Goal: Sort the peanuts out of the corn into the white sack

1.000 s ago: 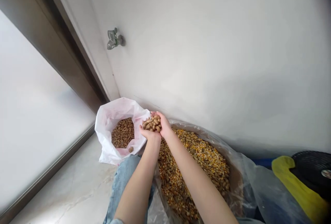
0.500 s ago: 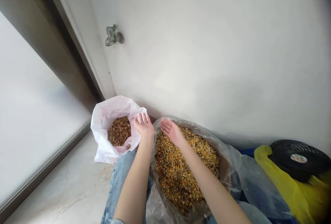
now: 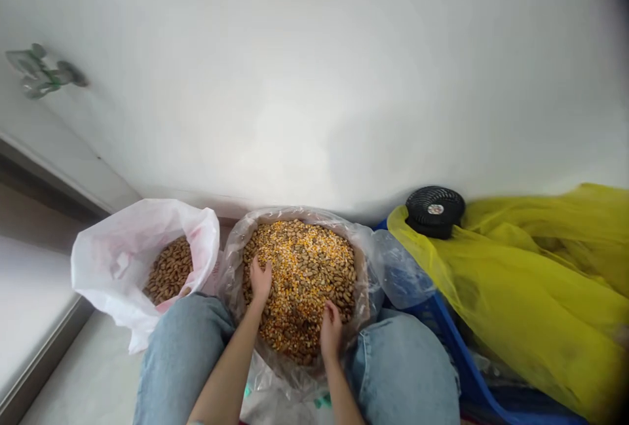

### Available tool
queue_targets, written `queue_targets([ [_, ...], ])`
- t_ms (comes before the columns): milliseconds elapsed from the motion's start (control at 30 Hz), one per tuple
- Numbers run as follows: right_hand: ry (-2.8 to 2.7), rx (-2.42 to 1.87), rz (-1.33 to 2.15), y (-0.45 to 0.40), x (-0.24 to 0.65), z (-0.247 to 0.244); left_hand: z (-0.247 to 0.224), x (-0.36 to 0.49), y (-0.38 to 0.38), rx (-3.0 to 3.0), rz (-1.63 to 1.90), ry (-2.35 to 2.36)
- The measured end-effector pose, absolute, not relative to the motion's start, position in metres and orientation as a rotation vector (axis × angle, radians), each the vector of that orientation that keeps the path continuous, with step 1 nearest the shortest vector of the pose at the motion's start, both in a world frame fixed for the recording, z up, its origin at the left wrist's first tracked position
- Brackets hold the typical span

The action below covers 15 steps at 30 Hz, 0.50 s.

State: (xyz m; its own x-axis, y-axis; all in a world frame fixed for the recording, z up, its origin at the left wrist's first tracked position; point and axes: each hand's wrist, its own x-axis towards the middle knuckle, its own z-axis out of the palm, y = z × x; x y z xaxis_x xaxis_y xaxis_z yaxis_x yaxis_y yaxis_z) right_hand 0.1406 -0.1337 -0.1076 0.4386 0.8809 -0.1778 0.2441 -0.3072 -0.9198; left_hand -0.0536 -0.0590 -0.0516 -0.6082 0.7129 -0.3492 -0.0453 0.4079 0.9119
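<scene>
A clear plastic bag [image 3: 366, 235] stands upright between my knees, its mouth wide, filled with mixed yellow and white corn kernels [image 3: 289, 261] and brown, oblong, nut-like pieces [image 3: 339, 281]. Over the left part of the mix is my left hand [image 3: 260, 281], thumb and fingers apart, touching or just above the grains. My right hand [image 3: 331, 333] is at the lower right of the mix, its fingers curled in; whatever they hold is hidden. To the left, a white bag [image 3: 108, 248] holds only brown oblong pieces [image 3: 171, 271].
A blue plastic basket [image 3: 457, 340] with yellow mesh cloth [image 3: 515, 274] stands on the right, a small black fan-like item [image 3: 435, 211] on top. The white wall [image 3: 314, 84] is close in front. A tap [image 3: 44, 74] sticks out at upper left.
Both hands have drawn back from beside the white bag and come down to the grain mix. The view has swung right; the right fingers, stretched before, are now curled.
</scene>
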Motion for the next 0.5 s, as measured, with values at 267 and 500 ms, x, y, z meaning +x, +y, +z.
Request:
queue_targets([
  [267,-1.496,-2.147,0.772,-0.143,0.132,-0.097,-0.125,-0.029,-0.129,1.372,0.653,2.336],
  [500,-1.761,-1.945,1.142,-0.161,0.11,-0.09,-0.109,-0.034,-0.132,1.355,0.534,2.221],
])
